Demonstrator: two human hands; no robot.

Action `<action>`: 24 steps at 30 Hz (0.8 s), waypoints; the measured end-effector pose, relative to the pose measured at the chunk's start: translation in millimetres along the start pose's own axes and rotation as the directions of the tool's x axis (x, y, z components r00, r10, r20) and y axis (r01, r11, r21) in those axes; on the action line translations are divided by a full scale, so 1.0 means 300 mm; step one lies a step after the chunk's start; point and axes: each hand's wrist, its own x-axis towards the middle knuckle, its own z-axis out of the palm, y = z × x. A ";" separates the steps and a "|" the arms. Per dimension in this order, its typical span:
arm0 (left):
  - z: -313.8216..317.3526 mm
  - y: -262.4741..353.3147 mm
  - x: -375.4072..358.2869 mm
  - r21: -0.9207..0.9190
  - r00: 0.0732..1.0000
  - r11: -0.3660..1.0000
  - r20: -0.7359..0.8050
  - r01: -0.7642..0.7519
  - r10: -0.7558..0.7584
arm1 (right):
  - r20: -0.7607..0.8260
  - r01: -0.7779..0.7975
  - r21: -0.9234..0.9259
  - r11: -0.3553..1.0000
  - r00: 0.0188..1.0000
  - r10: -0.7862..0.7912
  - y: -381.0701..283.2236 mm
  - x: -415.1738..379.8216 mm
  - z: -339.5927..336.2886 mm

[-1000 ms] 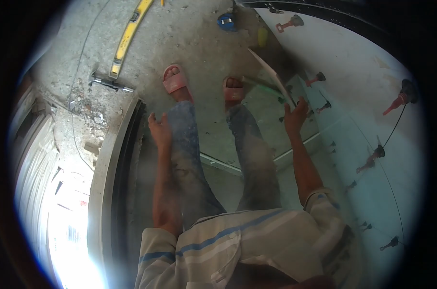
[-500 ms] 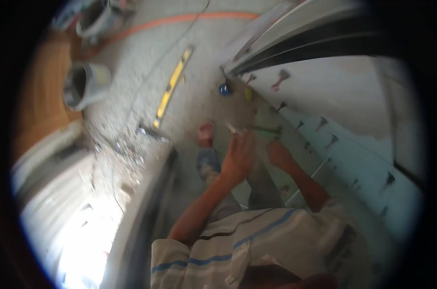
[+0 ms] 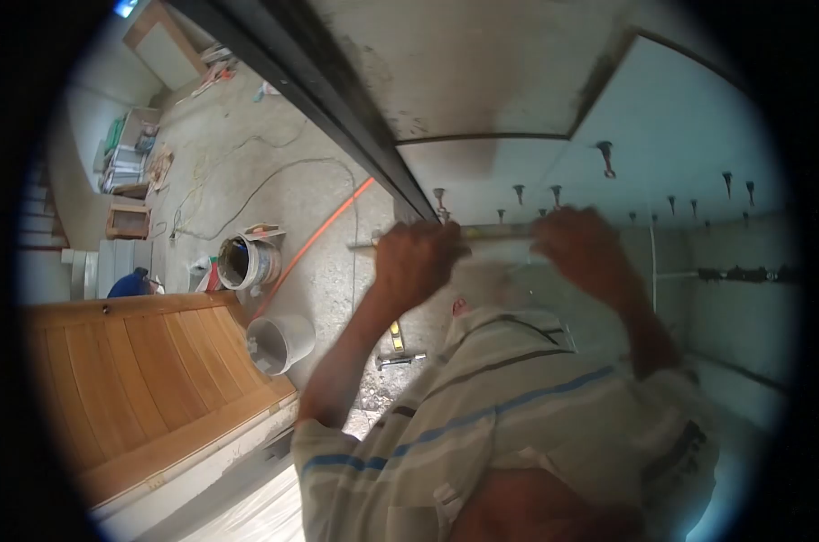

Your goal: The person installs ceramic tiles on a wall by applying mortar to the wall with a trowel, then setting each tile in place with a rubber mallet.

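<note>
My left hand (image 3: 418, 264) is closed around a long, thin, pale strip (image 3: 500, 238), one end of which sticks out to its left. My right hand (image 3: 588, 255), slightly blurred, has curled fingers at the strip's other end. Both hands are raised beside a pale tiled wall (image 3: 518, 163). Dark-topped clips (image 3: 605, 159) with reddish parts stand along the tile joints, one just above my left hand. What the strip is exactly is blurred.
A dark metal frame (image 3: 337, 108) slants down toward my left hand. On the floor are two buckets (image 3: 288, 343) (image 3: 263, 262), an orange hose (image 3: 315, 239), a yellow level (image 3: 397, 336) and a hammer (image 3: 400, 360). A wooden door panel (image 3: 157, 370) lies left; a person in blue (image 3: 131, 285) is beyond.
The view has turned toward the wall and the room at the left. Both hands have risen from low over the floor to the tile wall, now with the strip between them.
</note>
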 end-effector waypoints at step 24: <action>-0.329 -0.002 0.558 0.123 0.997 0.992 -0.071 0.010 -0.001 | -0.516 -0.010 -0.036 0.999 0.856 -0.010 0.258 0.253 -0.403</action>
